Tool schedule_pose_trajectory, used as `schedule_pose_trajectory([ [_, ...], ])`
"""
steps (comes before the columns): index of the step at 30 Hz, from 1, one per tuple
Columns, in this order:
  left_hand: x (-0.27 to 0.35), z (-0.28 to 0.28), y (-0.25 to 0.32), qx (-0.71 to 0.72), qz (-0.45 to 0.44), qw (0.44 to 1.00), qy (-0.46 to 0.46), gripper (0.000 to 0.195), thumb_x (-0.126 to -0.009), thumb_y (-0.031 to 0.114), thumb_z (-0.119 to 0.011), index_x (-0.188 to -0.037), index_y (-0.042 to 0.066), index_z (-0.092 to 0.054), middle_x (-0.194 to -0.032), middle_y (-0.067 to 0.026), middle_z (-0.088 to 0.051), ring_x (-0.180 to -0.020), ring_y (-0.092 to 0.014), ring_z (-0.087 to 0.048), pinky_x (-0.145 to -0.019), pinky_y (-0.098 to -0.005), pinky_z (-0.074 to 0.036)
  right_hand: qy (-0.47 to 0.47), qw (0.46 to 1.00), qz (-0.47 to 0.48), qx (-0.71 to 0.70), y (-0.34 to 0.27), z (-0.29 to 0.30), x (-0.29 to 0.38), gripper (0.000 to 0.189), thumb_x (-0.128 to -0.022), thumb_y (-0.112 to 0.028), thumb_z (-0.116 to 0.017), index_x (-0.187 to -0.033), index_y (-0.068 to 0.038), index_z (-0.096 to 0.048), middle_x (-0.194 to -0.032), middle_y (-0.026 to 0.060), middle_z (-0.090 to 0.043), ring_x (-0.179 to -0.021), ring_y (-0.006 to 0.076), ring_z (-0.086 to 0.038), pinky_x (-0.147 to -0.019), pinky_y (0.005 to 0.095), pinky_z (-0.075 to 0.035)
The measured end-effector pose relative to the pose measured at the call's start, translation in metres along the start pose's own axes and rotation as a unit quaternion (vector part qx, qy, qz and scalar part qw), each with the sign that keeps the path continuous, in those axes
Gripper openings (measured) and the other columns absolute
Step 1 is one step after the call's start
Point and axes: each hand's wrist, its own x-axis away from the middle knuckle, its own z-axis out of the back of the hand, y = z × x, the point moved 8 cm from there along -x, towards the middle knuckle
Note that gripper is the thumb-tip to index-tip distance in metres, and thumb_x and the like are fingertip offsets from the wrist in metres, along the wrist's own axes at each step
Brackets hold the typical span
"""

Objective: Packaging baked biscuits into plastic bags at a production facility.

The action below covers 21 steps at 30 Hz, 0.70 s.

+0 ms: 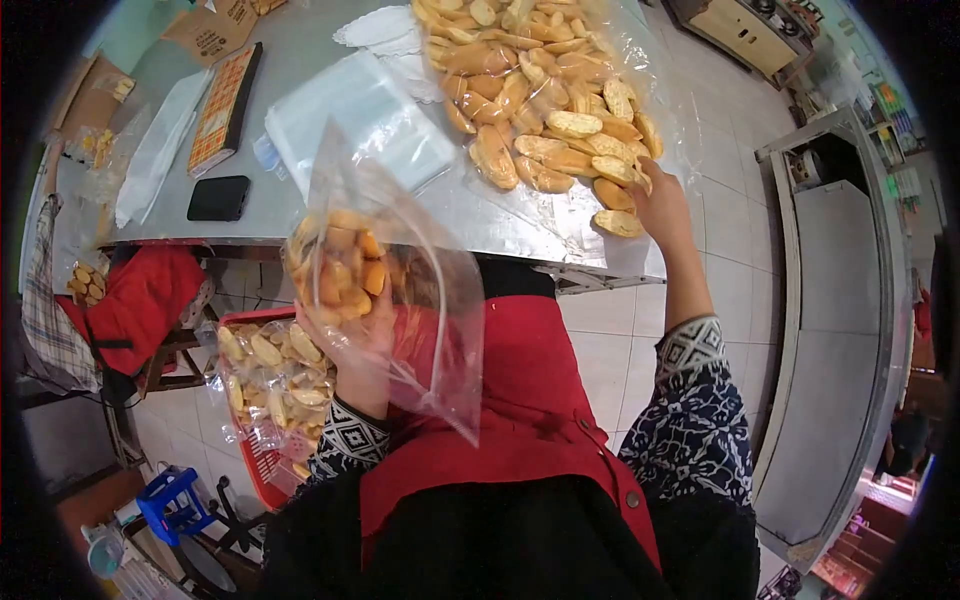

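My left hand (367, 337) holds up a clear plastic bag (450, 322) from beneath, its mouth spread towards me. Several golden slices of dried bread (341, 270) lie in the bottom of this bag. At the table's right edge, my right hand (664, 202) has its fingers on a bread slice (639, 178) beside the pile. That pile of bread slices (555, 150) rests on and partly inside a large clear plastic sheet or sack (637, 45). One loose slice (618, 223) lies nearest the table's front edge.
A stack of clear bags (360, 120), a dark phone (218, 199) and a checked-cover book (225, 109) lie on the metal table (510, 232). Below left, a red plastic basket (259, 457) holds filled bags (274, 375). Another person's red garment (150, 300) shows at far left.
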Motion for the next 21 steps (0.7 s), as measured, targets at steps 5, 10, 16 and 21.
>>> schedule_pose_trajectory([
  [5,0.011,0.028,-0.013,0.139,0.086,0.985,0.053,0.062,-0.083,0.057,-0.035,-0.133,0.021,-0.035,-0.136,-0.0062,-0.038,-0.125,-0.03,-0.037,-0.095,-0.0513,-0.036,-0.089,0.992,-0.061,-0.057,-0.014,-0.015,-0.014,0.035,-0.071,-0.01,-0.064,-0.105,-0.004,-0.057,-0.091,0.0158,-0.06,-0.088,0.0328,-0.057,-0.076,0.0391,-0.046],
  [10,0.008,0.037,-0.021,0.153,0.092,0.981,0.078,0.067,-0.081,0.063,-0.036,-0.132,0.021,-0.035,-0.131,-0.0049,-0.042,-0.117,-0.028,-0.042,-0.092,-0.0489,-0.037,-0.013,0.998,0.055,-0.027,-0.029,-0.004,-0.009,0.034,-0.072,-0.01,-0.064,-0.105,-0.004,-0.059,-0.088,0.0143,-0.06,-0.08,0.0308,-0.059,-0.072,0.0367,-0.047],
  [16,0.003,0.048,-0.008,0.093,0.051,0.989,0.1,0.07,-0.081,0.063,-0.038,-0.134,0.017,-0.032,-0.132,-0.0071,-0.041,-0.118,-0.027,-0.042,-0.091,-0.0482,-0.038,-0.049,0.858,-0.048,-0.509,-0.081,0.082,0.042,0.025,-0.076,-0.008,-0.066,-0.098,0.003,-0.06,-0.094,0.0066,-0.061,-0.081,0.0141,-0.059,-0.069,0.0256,-0.046],
  [21,0.001,0.045,-0.014,0.138,0.065,0.987,0.044,0.071,-0.081,0.059,-0.04,-0.135,0.015,-0.029,-0.132,-0.0088,-0.04,-0.12,-0.028,-0.041,-0.094,-0.052,-0.036,-0.063,0.939,0.277,-0.193,-0.182,0.093,0.106,0.03,-0.067,-0.003,-0.067,-0.096,-0.008,-0.064,-0.09,0.0052,-0.06,-0.081,0.0231,-0.059,-0.071,0.0297,-0.048],
])
